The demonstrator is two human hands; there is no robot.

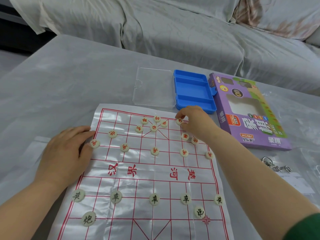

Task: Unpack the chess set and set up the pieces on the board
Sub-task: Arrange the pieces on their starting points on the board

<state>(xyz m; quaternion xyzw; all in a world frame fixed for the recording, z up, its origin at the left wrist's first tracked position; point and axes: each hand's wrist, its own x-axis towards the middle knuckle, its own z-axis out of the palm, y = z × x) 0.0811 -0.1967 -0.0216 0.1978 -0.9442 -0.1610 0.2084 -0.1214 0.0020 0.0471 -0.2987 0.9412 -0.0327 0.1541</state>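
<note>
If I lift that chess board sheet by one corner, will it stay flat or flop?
Probably flops: the board looks like thin, creased, glossy film. The pieces would likely slide off it. The left hand resting at its edge hints it shifts easily.

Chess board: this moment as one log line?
right hand: pinches red piece | left hand: rests on board edge | blue tray: empty

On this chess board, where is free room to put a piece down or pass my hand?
Free: the river band between the red soldiers and the black soldiers; also the cloth left of the clear lid. Crowded: the far middle, where red pieces cluster beside the right hand.
</note>
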